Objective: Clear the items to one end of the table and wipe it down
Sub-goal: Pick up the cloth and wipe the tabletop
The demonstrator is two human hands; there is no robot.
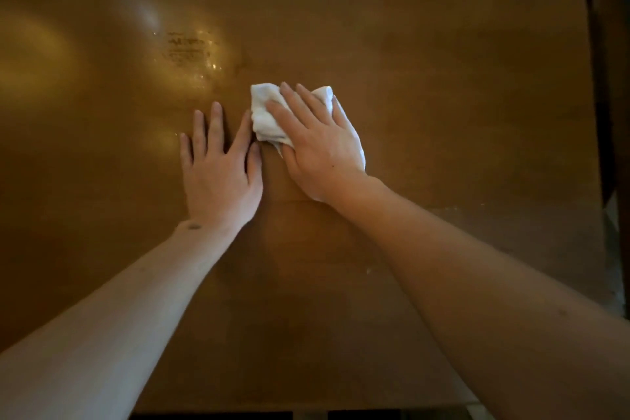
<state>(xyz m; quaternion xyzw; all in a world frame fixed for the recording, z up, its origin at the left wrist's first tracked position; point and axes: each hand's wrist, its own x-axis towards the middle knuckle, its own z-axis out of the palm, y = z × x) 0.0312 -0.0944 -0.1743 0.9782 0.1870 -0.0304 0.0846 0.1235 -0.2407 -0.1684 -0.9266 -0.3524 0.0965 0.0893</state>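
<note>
A brown glossy table (443, 78) fills the view. My right hand (317, 143) lies flat on a crumpled white cloth (264, 109) near the table's middle, pressing it onto the surface with fingers spread over it. My left hand (218, 167) rests palm down on the bare tabletop just left of the cloth, fingers apart, its index fingertip close to the cloth's edge. A wet, smeared patch with dark marks (189, 51) shines on the table beyond my left hand.
The table's right edge (595, 147) runs down the right side, with dark floor beyond it. The near edge (306, 411) is at the bottom. Light glare (34, 58) reflects on the left part of the surface.
</note>
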